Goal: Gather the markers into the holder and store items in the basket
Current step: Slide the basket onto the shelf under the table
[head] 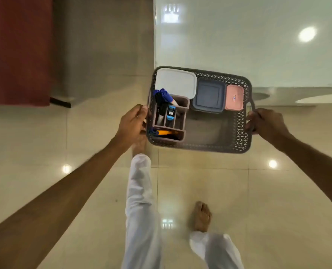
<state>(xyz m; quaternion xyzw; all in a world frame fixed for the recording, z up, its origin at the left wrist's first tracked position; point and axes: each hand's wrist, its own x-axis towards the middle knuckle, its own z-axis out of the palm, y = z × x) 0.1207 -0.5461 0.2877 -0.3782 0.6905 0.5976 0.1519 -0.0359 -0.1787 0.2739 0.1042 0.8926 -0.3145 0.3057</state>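
A grey perforated basket (pixel 241 133) hangs in the air above the floor, carried by both hands. My left hand (pixel 133 121) grips its left handle and my right hand (pixel 266 122) grips its right handle. Inside, at the left, stands a brownish divided holder (pixel 182 105) with blue-capped markers (pixel 166 95), a blue and black small item (pixel 170 112) and an orange marker (pixel 166 132). Along the basket's far side lie a white lidded box (pixel 175 81), a grey-blue lidded box (pixel 208 96) and a pink box (pixel 234 97).
A glossy white table (pixel 258 39) fills the upper right, its edge just behind the basket. A dark red cloth or surface (pixel 17 49) is at the upper left. Beige floor tiles (pixel 258 191) lie below, with my white trouser legs and bare feet.
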